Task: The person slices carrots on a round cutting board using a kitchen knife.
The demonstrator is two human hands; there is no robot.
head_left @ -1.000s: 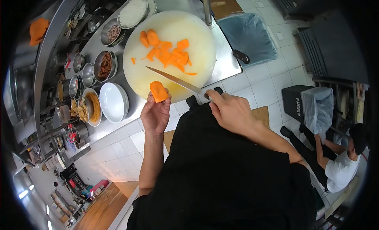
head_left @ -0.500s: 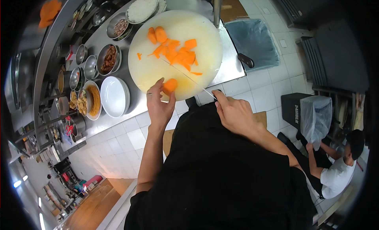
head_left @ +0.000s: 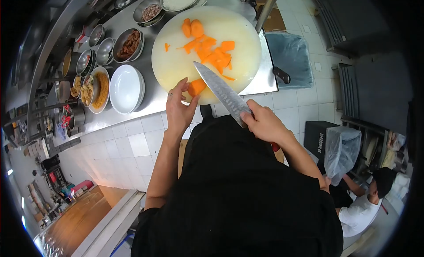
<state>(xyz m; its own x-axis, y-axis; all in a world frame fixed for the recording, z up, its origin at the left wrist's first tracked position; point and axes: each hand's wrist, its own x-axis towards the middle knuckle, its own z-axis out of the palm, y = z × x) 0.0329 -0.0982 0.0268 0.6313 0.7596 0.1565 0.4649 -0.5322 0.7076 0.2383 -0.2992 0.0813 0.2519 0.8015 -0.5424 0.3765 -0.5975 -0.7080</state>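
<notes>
My left hand (head_left: 179,110) has thumb and fingers closed around a peeled carrot piece (head_left: 197,86) at the near edge of the round white cutting board (head_left: 170,65). In my right hand (head_left: 267,123) is a chef's knife (head_left: 223,91), its broad blade face turned up and its tip over the board, just right of the carrot piece. Flat carrot slices (head_left: 216,58) lie scattered in the middle of the board. Behind them, two larger carrot chunks (head_left: 196,28) sit side by side.
Stacked white bowls (head_left: 126,89) stand left of the board, near a bowl of browned meat (head_left: 129,45). A dark-handled knife (head_left: 282,75) sticks out past the counter's right edge, by a lined bin (head_left: 291,58). At lower right, a person (head_left: 360,213) is beside another lined bin (head_left: 342,153).
The knife has rotated from edge-on to showing its broad face. The carrot piece in my left hand is tilted differently. My view has shifted slightly.
</notes>
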